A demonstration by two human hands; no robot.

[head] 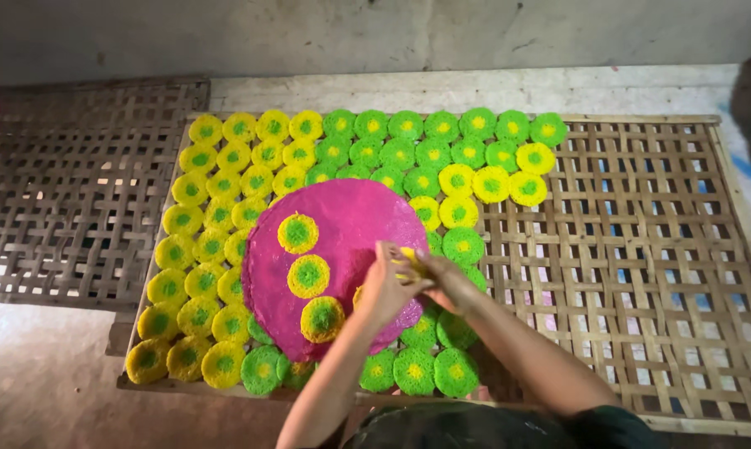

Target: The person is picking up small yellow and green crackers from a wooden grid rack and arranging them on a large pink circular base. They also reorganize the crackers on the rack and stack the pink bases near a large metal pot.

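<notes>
A large round pink plate [350,220] rests on top of rows of small lacy discs on a woven bamboo tray [641,249]. Three yellow discs with green centres [309,276] lie on the plate's left side. My left hand [384,287] and my right hand [446,278] meet over the plate's right edge. Together they pinch one small yellow disc [408,262] and lift it off the plate. Yellow discs with green centres [201,241] fill the tray's left. Green discs with yellow centres [417,133] fill the top middle and the near edge.
The right half of the bamboo tray shows bare lattice. A second, darker woven tray [68,191] lies to the left. A grey wall [375,33] runs along the far side, and a pale floor [34,382] is at lower left.
</notes>
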